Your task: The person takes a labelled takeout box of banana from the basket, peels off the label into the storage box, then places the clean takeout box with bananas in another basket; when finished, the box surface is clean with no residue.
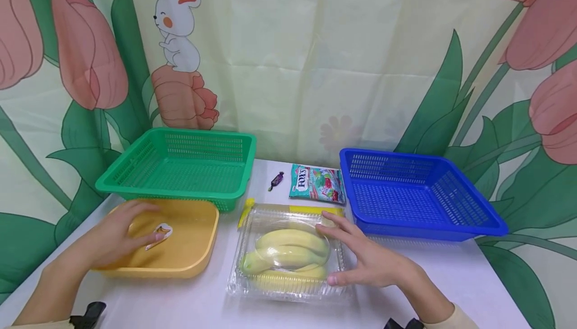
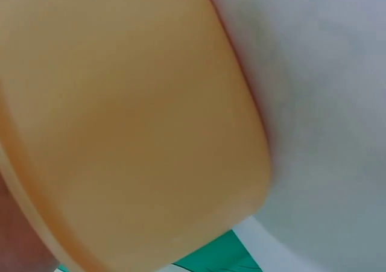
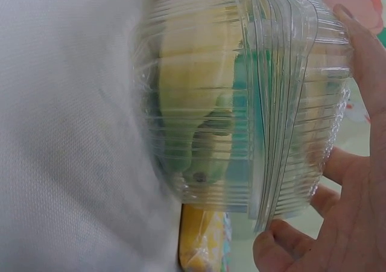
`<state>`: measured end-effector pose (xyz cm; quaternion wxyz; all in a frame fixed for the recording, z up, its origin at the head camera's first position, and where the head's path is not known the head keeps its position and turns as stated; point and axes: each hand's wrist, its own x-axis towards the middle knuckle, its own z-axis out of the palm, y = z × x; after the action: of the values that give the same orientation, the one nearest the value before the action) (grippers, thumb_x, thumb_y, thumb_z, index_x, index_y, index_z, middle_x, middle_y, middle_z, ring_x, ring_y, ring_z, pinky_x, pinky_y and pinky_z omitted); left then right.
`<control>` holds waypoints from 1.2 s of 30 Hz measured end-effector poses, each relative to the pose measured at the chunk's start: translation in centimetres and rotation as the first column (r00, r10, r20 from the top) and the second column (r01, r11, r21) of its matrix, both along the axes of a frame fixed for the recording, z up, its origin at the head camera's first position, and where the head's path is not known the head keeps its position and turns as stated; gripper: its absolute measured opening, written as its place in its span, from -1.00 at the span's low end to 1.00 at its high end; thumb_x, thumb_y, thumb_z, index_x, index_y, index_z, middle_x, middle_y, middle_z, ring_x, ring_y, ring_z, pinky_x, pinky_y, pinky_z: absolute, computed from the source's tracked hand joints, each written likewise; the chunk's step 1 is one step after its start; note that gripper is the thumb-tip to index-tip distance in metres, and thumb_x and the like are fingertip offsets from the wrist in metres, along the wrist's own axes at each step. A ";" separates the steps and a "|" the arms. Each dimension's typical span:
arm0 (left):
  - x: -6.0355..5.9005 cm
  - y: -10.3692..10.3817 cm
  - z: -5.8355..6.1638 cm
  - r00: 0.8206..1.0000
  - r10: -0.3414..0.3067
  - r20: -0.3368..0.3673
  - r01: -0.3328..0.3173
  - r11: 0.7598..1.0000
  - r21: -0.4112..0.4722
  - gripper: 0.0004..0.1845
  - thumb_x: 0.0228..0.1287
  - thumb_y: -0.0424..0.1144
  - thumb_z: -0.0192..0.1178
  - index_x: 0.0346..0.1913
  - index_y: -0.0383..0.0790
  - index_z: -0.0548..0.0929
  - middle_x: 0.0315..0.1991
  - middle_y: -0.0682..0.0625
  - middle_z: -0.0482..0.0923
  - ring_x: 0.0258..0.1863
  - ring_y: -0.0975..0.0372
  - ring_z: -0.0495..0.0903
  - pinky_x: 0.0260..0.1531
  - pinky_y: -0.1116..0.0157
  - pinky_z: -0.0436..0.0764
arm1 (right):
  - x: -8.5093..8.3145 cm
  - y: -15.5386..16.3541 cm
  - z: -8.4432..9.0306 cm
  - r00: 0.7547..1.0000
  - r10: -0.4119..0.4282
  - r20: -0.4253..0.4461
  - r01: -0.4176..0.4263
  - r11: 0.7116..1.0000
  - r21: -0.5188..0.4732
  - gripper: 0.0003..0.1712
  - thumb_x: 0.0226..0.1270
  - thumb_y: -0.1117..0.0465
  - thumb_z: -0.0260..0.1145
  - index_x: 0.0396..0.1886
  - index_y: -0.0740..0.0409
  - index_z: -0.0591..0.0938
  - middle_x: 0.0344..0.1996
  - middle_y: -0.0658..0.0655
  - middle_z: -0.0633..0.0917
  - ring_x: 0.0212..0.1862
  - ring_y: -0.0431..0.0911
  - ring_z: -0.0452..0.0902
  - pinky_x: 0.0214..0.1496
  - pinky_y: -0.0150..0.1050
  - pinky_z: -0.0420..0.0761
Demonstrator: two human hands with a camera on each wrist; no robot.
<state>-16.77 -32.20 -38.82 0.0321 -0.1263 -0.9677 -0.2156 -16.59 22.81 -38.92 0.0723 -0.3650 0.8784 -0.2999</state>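
Note:
My left hand reaches over the yellow-orange tray, fingers loosely extended beside a banana sticker inside it. The left wrist view shows the tray's outer wall close up, with a bit of the hand beyond its rim. A clear plastic clamshell box holding bananas sits at the middle front. My right hand is spread over its right side, thumb near the front and fingers near the back. In the right wrist view the fingers lie against the box's lid.
A green basket stands behind the tray, and a blue basket at the right. Between them lie a wrapped candy and a Fox's candy bag. A yellow-edged packet is partly hidden behind the box. A printed curtain hangs behind.

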 end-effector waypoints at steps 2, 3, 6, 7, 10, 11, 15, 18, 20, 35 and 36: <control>0.2 0.3 0.4 1.000 0.000 -0.002 0.000 1.000 0.019 -0.26 0.25 0.22 0.39 0.32 -0.20 0.53 0.33 -0.33 0.41 0.31 -0.28 0.31 0.18 -0.40 0.35 | 0.0 0.0 0.0 1.000 -0.003 0.001 0.003 1.000 -0.003 0.04 0.20 -0.22 0.52 0.61 -0.16 0.27 0.66 -0.03 -0.03 0.61 0.30 -0.08 0.28 0.45 0.38; 0.2 0.5 0.6 1.000 0.006 0.004 -0.006 1.000 0.024 -0.26 0.26 0.23 0.38 0.32 -0.19 0.53 0.34 -0.32 0.40 0.31 -0.28 0.31 0.18 -0.42 0.35 | 0.0 0.1 0.0 1.000 -0.004 0.004 0.004 1.000 -0.005 0.04 0.20 -0.22 0.52 0.61 -0.17 0.27 0.66 -0.03 -0.03 0.61 0.31 -0.08 0.28 0.45 0.38; 0.4 1.1 1.1 1.000 0.017 0.002 -0.017 0.999 0.033 -0.27 0.26 0.25 0.37 0.33 -0.14 0.53 0.34 -0.31 0.41 0.31 -0.27 0.32 0.17 -0.43 0.37 | 0.0 0.1 -0.1 1.000 -0.008 0.009 0.008 1.000 -0.007 0.04 0.21 -0.21 0.52 0.61 -0.19 0.26 0.66 -0.03 -0.04 0.61 0.31 -0.09 0.28 0.46 0.37; 0.5 1.4 1.2 1.000 0.016 -0.001 -0.016 0.999 0.039 -0.27 0.26 0.26 0.37 0.33 -0.13 0.54 0.34 -0.29 0.42 0.31 -0.26 0.33 0.17 -0.43 0.37 | 0.1 0.1 -0.1 1.000 -0.008 0.010 0.008 1.000 -0.007 0.03 0.20 -0.21 0.52 0.61 -0.19 0.26 0.66 -0.03 -0.04 0.61 0.31 -0.09 0.28 0.46 0.37; 0.7 2.2 1.4 0.999 0.000 -0.032 0.002 0.999 0.051 -0.29 0.24 0.25 0.38 0.32 -0.10 0.55 0.32 -0.25 0.47 0.30 -0.22 0.37 0.18 -0.39 0.40 | 0.1 0.2 -0.1 1.000 -0.009 0.011 0.009 1.000 -0.008 0.03 0.20 -0.20 0.53 0.61 -0.20 0.26 0.66 -0.04 -0.04 0.61 0.32 -0.09 0.28 0.46 0.37; 0.7 2.5 1.5 0.999 -0.010 -0.043 0.013 0.998 0.056 -0.29 0.24 0.24 0.39 0.31 -0.09 0.56 0.31 -0.24 0.49 0.29 -0.21 0.38 0.18 -0.38 0.41 | 0.1 0.2 -0.1 1.000 -0.008 0.010 0.008 1.000 -0.008 0.03 0.20 -0.20 0.53 0.61 -0.20 0.27 0.66 -0.03 -0.03 0.61 0.32 -0.09 0.28 0.46 0.37; 1.0 3.5 1.6 0.998 -0.028 -0.053 0.032 0.997 0.074 -0.28 0.21 0.26 0.40 0.31 -0.07 0.56 0.28 -0.17 0.53 0.27 -0.17 0.42 0.18 -0.34 0.44 | 0.1 0.1 -0.1 1.000 -0.005 0.012 0.005 1.000 -0.005 0.03 0.21 -0.21 0.52 0.61 -0.18 0.27 0.66 -0.03 -0.03 0.61 0.31 -0.08 0.28 0.45 0.38; 1.0 4.3 1.8 0.998 -0.048 -0.046 0.051 0.995 0.081 -0.28 0.22 0.29 0.38 0.32 -0.04 0.55 0.27 -0.10 0.54 0.26 -0.12 0.46 0.16 -0.30 0.50 | 0.1 0.1 0.0 1.000 -0.005 0.010 0.005 1.000 0.001 0.03 0.20 -0.22 0.52 0.61 -0.19 0.27 0.66 -0.02 -0.03 0.60 0.30 -0.07 0.28 0.45 0.38; 0.7 4.8 1.9 0.996 -0.072 -0.056 0.077 0.994 0.084 -0.28 0.22 0.30 0.37 0.33 -0.03 0.54 0.27 -0.06 0.53 0.25 -0.08 0.49 0.14 -0.25 0.55 | 0.0 0.1 0.1 1.000 -0.007 0.007 0.007 1.000 0.007 0.04 0.20 -0.23 0.52 0.61 -0.21 0.26 0.66 -0.02 -0.02 0.60 0.30 -0.06 0.28 0.45 0.39; 1.5 8.9 3.5 0.976 -0.218 -0.012 0.216 0.960 0.175 -0.26 0.18 0.29 0.41 0.38 0.10 0.51 0.34 0.08 0.46 0.34 0.00 0.42 0.16 -0.24 0.56 | 0.0 -0.1 0.5 0.999 -0.009 0.041 0.008 1.000 0.009 0.04 0.21 -0.19 0.53 0.62 -0.21 0.25 0.66 -0.01 -0.04 0.61 0.32 -0.09 0.29 0.46 0.36; 1.6 9.2 3.5 0.973 -0.231 -0.015 0.230 0.958 0.170 -0.25 0.18 0.31 0.40 0.38 0.10 0.51 0.35 0.09 0.45 0.35 0.00 0.41 0.18 -0.24 0.55 | 0.0 0.0 0.5 0.999 -0.012 0.039 0.012 1.000 0.013 0.04 0.21 -0.20 0.52 0.62 -0.22 0.25 0.66 -0.01 -0.05 0.61 0.32 -0.08 0.28 0.46 0.37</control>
<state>-15.17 -22.97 -35.30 0.0150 -0.2342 -0.9246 -0.3002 -16.54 22.80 -38.43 0.0901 -0.3532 0.8809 -0.3019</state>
